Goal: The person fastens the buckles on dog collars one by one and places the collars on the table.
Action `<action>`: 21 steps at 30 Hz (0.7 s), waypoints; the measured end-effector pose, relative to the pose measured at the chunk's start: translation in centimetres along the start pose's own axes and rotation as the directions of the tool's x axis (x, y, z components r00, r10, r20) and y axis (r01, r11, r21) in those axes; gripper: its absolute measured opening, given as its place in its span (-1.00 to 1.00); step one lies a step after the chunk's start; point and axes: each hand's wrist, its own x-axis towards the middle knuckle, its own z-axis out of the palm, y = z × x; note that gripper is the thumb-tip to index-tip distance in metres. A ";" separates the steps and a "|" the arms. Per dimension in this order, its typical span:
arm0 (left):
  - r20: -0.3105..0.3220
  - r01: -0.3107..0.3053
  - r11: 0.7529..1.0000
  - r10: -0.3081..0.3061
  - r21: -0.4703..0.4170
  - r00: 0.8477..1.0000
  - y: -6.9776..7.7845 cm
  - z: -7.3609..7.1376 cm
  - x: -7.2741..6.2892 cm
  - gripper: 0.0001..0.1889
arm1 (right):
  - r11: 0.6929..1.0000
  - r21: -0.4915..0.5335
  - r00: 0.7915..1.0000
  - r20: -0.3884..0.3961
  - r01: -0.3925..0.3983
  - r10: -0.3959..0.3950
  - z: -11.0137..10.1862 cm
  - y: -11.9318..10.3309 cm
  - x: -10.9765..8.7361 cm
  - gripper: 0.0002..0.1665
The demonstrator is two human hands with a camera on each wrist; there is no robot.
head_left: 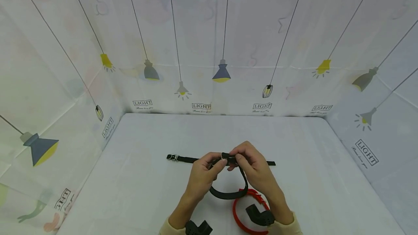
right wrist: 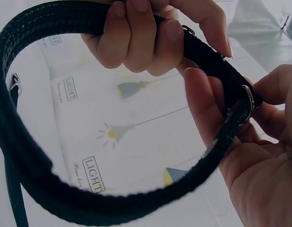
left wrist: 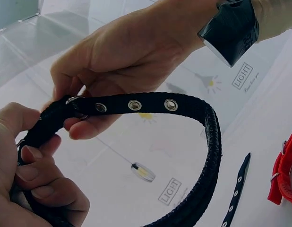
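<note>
Where the white table (head_left: 143, 133) comes nearest the person, a red collar (head_left: 234, 211) lies as a ring beside the right forearm, partly hidden by a black wrist camera (head_left: 259, 215). Just beyond it, overlapping it in the head view, hangs the lower curve of a black collar (head_left: 228, 195), held as a loop between both hands; whether the two collars touch cannot be told.

The left hand (head_left: 205, 174) grasps the black collar, fingers curled round the band. The right hand (head_left: 256, 168) pinches the same collar near its metal ring (right wrist: 250, 105). The band passes through that ring, and a row of metal eyelets (left wrist: 134, 105) shows on the loop. The fingers cover the fastening; whether a prong is seated cannot be told.

Assessment of method: the work appears to be feeding or adjusting the strap at its hardware. It is best done with the left hand steadying the band close to the fastening and the right thumb and forefinger drawing the strap through flat, in short pulls. The likely faults are a twist in the band, a tip slipping back if the pinch loosens, and an eyelet misaligned with any prong.

Behind the hands, a second black collar (head_left: 186, 159) lies stretched out across the table, its buckle (head_left: 173, 157) towards the person's left. Farthest off stands a white backdrop (head_left: 196, 28) printed with hanging lamps and the word LIGHT.
</note>
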 end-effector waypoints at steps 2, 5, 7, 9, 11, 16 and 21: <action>-0.001 -0.007 1.000 0.007 -0.006 1.000 0.0 -0.1 0.0 -0.80 | 1.000 -0.008 1.000 0.015 0.012 -0.012 0.0 0.0 0.0 -0.74; 0.004 -0.014 1.000 0.014 -0.011 1.000 0.0 -0.1 0.0 -0.79 | 1.000 -0.006 0.999 0.029 0.016 -0.016 -0.1 -0.1 0.0 -0.73; 0.009 -0.020 1.000 0.020 -0.013 1.000 0.1 -0.2 0.0 -0.79 | 1.000 -0.003 0.999 0.034 0.015 -0.015 -0.1 -0.2 0.0 -0.72; 0.014 -0.027 1.000 0.027 -0.011 1.000 0.1 -0.2 -0.1 -0.80 | 1.000 -0.004 0.999 0.037 0.019 -0.019 -0.1 -0.2 -0.1 -0.71; 0.021 -0.033 0.999 0.033 -0.010 0.999 0.2 -0.3 -0.1 -0.80 | 1.000 -0.014 0.999 0.040 0.023 -0.022 -0.1 -0.2 -0.1 -0.71; 0.032 -0.029 0.999 0.030 -0.031 0.999 0.2 -0.5 -0.1 -0.81 | 0.999 -0.044 0.999 0.041 0.022 -0.020 -0.1 -0.2 -0.2 -0.68; 0.033 -0.020 0.997 0.023 -0.076 0.999 0.1 -0.7 0.0 -0.78 | 0.999 -0.035 0.999 0.037 0.021 -0.020 0.0 -0.4 -0.2 -0.67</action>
